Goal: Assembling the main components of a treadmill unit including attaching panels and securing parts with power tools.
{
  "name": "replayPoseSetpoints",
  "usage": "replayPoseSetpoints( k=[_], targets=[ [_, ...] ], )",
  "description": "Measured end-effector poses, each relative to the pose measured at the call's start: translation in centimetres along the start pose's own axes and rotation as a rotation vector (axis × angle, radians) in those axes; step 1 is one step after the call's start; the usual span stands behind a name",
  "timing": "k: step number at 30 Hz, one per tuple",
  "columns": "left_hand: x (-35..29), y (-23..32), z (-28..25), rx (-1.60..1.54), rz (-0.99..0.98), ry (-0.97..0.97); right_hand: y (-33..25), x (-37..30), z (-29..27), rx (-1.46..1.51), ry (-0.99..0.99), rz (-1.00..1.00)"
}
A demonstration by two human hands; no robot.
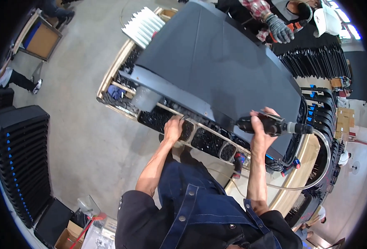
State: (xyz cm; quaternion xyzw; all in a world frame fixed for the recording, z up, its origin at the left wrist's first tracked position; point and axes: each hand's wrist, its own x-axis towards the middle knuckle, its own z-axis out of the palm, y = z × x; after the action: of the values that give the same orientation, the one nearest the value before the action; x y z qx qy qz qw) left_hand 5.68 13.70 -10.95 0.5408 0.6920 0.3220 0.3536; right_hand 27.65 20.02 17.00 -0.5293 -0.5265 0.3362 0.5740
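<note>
My right hand is wrapped round a black air-powered hand tool, whose pale hose loops away to the right and down. The tool lies over the near right part of a large dark grey panel, which rests on a wooden-edged workbench. To the left, my left hand is closed at a row of bins holding small black parts along the bench's near edge. What its fingers pinch, if anything, is too small to make out. A translucent plastic cup stands beside the panel's left edge.
Across the panel, another person's gloved hand holds an orange-and-black tool. Stacked black panels stand on the floor at left, more black parts at right. A cardboard box lies lower left; another person's legs show far left.
</note>
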Motion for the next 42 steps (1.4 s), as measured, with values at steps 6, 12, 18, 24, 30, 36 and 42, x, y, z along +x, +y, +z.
replayPoseSetpoints(
  k=[6,12,18,24,30,36,42],
  targets=[
    [-0.9,-6.1,-2.5,0.31,0.019,0.038,-0.5,-0.9,1.2,-0.26,-0.103,-0.051],
    [-0.2,6.0,0.3,-0.845,-0.346,-0.589,-7.0,-0.2,-4.7,0.322,0.265,-0.042],
    [-2.2,13.8,5.3,-1.49,-0.444,-0.488,-5.2,-13.2,-16.1,0.24,0.588,0.39],
    [-2.8,15.5,6.4,-1.285,-0.44,-0.361,1.6,-30.3,-31.8,-0.198,1.148,0.471],
    [-2.8,17.3,5.3,-1.258,-0.423,-0.345,4.1,-30.0,-48.3,-0.548,1.207,0.48],
    [-3.5,20.0,7.0,-1.235,-0.509,-0.22,20.1,-26.9,-62.2,-0.647,0.846,0.644],
    [-5.0,22.4,6.9,-1.195,-0.532,-0.052,33.1,-22.4,-63.2,-0.437,0.753,0.807]
  ],
)
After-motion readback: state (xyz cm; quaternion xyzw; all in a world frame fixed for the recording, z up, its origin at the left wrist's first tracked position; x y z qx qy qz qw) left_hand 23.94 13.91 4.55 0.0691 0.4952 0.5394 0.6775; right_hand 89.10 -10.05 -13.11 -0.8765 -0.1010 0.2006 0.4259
